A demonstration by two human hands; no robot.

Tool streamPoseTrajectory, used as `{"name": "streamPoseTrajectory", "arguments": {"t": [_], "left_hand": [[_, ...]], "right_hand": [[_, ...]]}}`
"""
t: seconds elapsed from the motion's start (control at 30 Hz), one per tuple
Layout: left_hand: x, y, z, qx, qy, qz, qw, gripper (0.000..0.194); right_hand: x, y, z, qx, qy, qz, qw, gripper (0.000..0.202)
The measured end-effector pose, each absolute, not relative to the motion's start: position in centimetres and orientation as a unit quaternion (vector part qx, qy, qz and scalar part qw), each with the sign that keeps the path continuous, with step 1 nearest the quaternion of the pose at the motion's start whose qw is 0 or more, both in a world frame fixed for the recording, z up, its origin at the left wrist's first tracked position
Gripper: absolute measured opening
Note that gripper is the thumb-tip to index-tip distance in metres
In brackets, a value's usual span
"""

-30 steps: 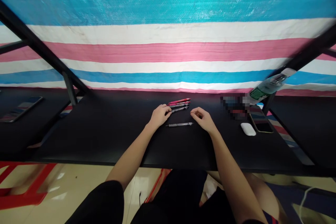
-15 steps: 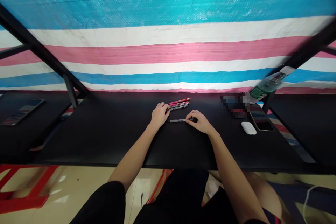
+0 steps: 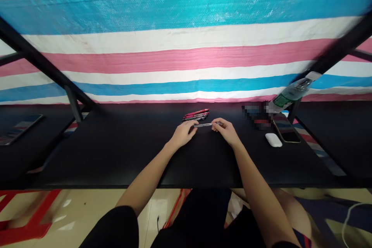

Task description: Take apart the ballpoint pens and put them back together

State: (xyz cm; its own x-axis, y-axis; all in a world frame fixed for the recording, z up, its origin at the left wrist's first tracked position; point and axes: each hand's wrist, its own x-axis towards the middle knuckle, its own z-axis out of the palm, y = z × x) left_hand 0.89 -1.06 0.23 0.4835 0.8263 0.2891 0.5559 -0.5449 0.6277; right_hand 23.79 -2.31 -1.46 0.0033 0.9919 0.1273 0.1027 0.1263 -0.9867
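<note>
A pen (image 3: pixel 204 125) with a grey grip and clear barrel lies level between my hands, just in front of a small row of pens. My right hand (image 3: pixel 226 130) pinches its right end between thumb and fingers. At its left end, the thumb and fingers of my left hand (image 3: pixel 184 132) close round the tip. Behind the left hand, several red and grey pens (image 3: pixel 196 114) rest side by side on the black table (image 3: pixel 122 147). The left fingers partly hide the near pens of that row.
At the right are a white earphone case (image 3: pixel 273 140), a phone (image 3: pixel 287 130), a tilted plastic bottle (image 3: pixel 292 93) and a blurred-out item (image 3: pixel 258 114). Another phone (image 3: pixel 21 128) lies on the left table. A striped sheet (image 3: pixel 186 60) hangs behind, between dark slanted posts.
My left hand has moved from the pen row to the tip of the single pen. My right hand has shifted that pen slightly right and away from me, nearer the row.
</note>
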Motion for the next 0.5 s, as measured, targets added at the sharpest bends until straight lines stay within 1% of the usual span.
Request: {"name": "streamPoseTrajectory", "arguments": {"t": [0.13, 0.27, 0.37, 0.5], "left_hand": [[0.95, -1.22, 0.59, 0.829, 0.417, 0.291, 0.233, 0.017], [0.89, -1.36, 0.81, 0.839, 0.408, 0.280, 0.226, 0.015], [0.88, -1.39, 0.76, 0.846, 0.407, 0.265, 0.219, 0.020], [0.96, -1.42, 0.88, 0.848, 0.418, 0.235, 0.227, 0.033]], "right_hand": [[23.83, -2.31, -1.53, -0.458, -0.531, 0.476, 0.532, 0.030], [23.88, -2.41, -1.54, -0.461, -0.520, 0.496, 0.520, 0.032], [23.85, -2.38, -1.60, -0.459, -0.510, 0.508, 0.520, 0.032], [23.74, -2.24, -1.68, -0.424, -0.497, 0.518, 0.552, 0.028]]}}
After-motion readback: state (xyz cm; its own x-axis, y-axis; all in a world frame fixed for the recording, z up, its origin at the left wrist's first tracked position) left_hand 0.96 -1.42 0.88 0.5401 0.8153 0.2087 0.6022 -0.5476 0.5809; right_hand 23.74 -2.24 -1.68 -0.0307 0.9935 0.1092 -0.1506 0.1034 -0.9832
